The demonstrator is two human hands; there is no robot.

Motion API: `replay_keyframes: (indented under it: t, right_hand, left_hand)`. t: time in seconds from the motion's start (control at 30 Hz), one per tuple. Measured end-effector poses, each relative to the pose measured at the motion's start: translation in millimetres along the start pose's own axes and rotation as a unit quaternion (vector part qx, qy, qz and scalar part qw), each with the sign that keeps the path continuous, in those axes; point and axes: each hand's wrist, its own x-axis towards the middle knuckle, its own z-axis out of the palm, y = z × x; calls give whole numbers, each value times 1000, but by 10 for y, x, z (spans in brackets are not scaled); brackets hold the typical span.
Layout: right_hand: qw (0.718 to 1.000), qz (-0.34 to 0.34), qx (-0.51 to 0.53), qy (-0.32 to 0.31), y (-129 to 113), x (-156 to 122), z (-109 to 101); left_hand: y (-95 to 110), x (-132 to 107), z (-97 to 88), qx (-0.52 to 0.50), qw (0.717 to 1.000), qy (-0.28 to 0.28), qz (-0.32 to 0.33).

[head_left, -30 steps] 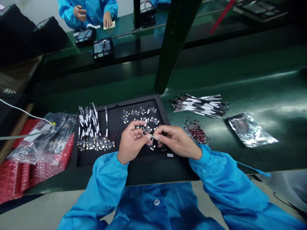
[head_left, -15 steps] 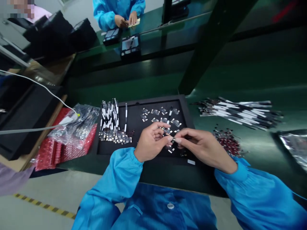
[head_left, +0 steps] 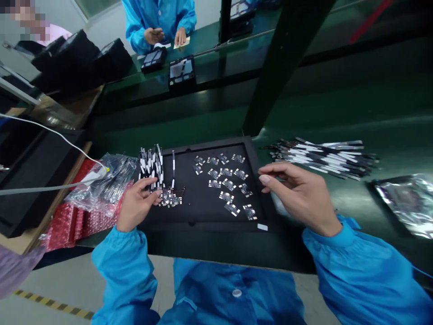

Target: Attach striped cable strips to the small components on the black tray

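Observation:
My left hand (head_left: pixel 137 203) lies over the left part of the black foam tray (head_left: pixel 191 198), its fingertips at a tight cluster of small circuit boards (head_left: pixel 170 197) and close to a stack of black-and-white striped strips (head_left: pixel 150 167). Several small boards (head_left: pixel 228 183) are spread across the tray's middle. My right hand (head_left: pixel 297 194) hovers at the tray's right edge, fingers apart and holding nothing. A bundle of similar strips (head_left: pixel 324 155) lies to its right. A single strip (head_left: pixel 173 169) stands apart in the tray.
A foil bag (head_left: pixel 402 203) lies at the right. A plastic bag (head_left: pixel 104 180) sits on red bubble wrap (head_left: pixel 81 221) at the left, with a white cable (head_left: pixel 57 131) above. A dark pillar (head_left: pixel 287 58) rises behind. Beyond it, a co-worker's hands (head_left: pixel 165 38) work near black trays (head_left: pixel 181 74).
My hands have parted: the left moved left to the board cluster, the right moved right to the tray edge. Nothing shows between them now. The view has shifted slightly.

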Motion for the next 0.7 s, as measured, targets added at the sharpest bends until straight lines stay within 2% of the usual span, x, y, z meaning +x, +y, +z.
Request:
replay_keyframes:
  t: [0.07,0.13,0.23,0.3,0.33,0.37,0.43,0.5,0.6,0.7]
  right_hand:
    - [1000,4,6,5,10,19,-9]
    - [1000,4,7,13,22,34,-23]
    - [999,0,3,40,27,58,-64]
    - [998,-7,0,65,17,87,-133]
    - [996,-13,-8,82,11,109,-188]
    - [994,-23,-27,103,5,136,-259]
    - [984,-37,-101,143,9,200,-444]
    - [964,-41,-212,156,52,271,-664]
    - [929,-13,-355,103,214,375,-957]
    - [905,24,-424,35,442,473,-1097]
  left_hand:
    - [-40,14,-33,55,999,-2,0]
    - [-47,21,-69,137,990,8,27]
    - [18,29,-70,291,949,76,95]
    - [118,46,25,339,922,126,140]
    - [180,63,108,340,917,126,165]
    - [247,87,211,334,916,107,194]
    - [378,157,453,331,908,30,257]
    - [479,247,694,355,885,-35,300]
    - [542,377,947,398,860,-59,314]
    - [529,449,1039,416,854,-59,305]
